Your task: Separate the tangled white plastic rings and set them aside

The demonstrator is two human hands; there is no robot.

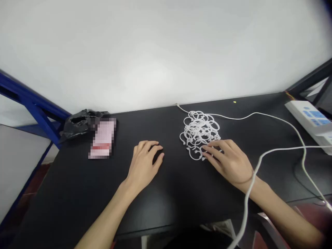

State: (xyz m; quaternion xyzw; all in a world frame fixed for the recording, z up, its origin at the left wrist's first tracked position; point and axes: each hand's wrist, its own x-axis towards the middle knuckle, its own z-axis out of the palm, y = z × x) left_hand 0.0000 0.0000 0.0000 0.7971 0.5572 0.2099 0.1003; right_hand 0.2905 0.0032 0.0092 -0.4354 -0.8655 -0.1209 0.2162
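A tangled pile of thin white plastic loops (200,133) lies on the black table (77,193), right of centre. My right hand (228,160) rests at the pile's near edge, its fingers stretched out and touching the closest loops without gripping any. My left hand (145,164) lies palm down on the bare tabletop to the left of the pile, fingers loosely curled and apart, holding nothing.
A white cable (280,150) runs across the right side and over my right wrist. A white and blue power strip (311,121) sits at the far right. A black plastic bag (80,124) and a blurred pink item (103,138) lie at the back left. A blue frame (33,103) stands to the left.
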